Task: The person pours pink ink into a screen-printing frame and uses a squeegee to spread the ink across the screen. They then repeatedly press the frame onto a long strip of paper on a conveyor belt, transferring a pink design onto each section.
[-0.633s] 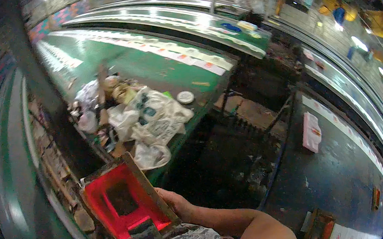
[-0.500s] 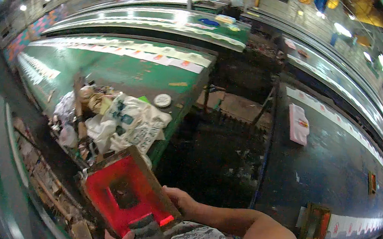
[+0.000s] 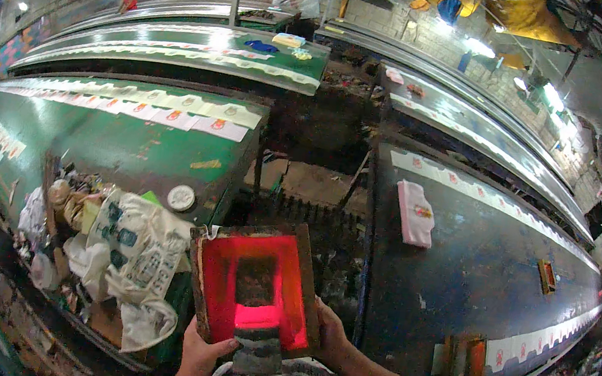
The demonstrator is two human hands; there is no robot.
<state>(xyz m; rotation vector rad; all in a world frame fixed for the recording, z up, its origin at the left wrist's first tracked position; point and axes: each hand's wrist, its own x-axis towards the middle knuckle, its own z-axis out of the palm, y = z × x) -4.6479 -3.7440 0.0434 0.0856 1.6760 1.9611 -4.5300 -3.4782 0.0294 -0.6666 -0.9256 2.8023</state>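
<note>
I carry a wooden screen-printing frame (image 3: 299, 285) with bright red ink inside and a dark rectangle at its centre. A grey, stained block-like piece, likely a squeegee (image 3: 255, 355), lies across its near end. My left hand (image 3: 200, 350) grips the frame's lower left, its thumb beside that piece. My right hand (image 3: 331, 331) is wrapped round the frame's right edge, fingers partly hidden. The frame is held at waist height above the dark gap between two long tables.
A green table (image 3: 90, 132) bears printed white pieces, a cloth pile (image 3: 143, 251) and a round white lid (image 3: 181, 197). A dark table (image 3: 469, 284) on the right holds printed pieces, pink stacked fabric (image 3: 414, 213) and small frames (image 3: 547, 276). A person in red (image 3: 128, 1) stands far back.
My view has swung left and levelled. The frame has come round to the middle, less tilted, and my left hand shows more fully on it.
</note>
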